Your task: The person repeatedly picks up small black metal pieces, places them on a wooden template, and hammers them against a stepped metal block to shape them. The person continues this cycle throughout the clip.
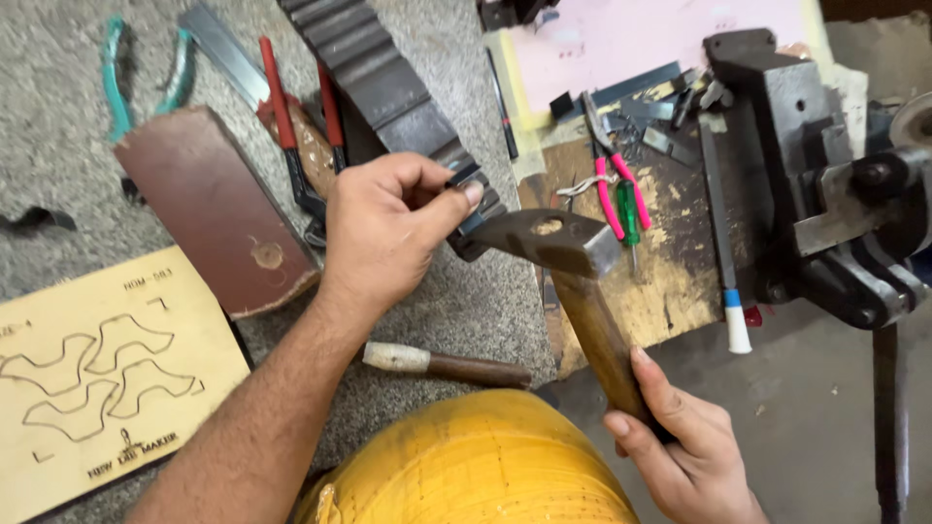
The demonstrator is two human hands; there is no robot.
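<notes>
My left hand pinches a small dark metal piece between thumb and fingers, held against the end of a long ribbed black block. My right hand grips the wooden handle of a hammer. The hammer's steel head hangs just right of the metal piece, close to my left thumb.
A heavy bench vise stands at the right. Pink-handled pliers, a green screwdriver and metal strips lie on a worn board. A plywood board with cut wavy shapes, a brown block, teal pliers and a yellow round object are nearby.
</notes>
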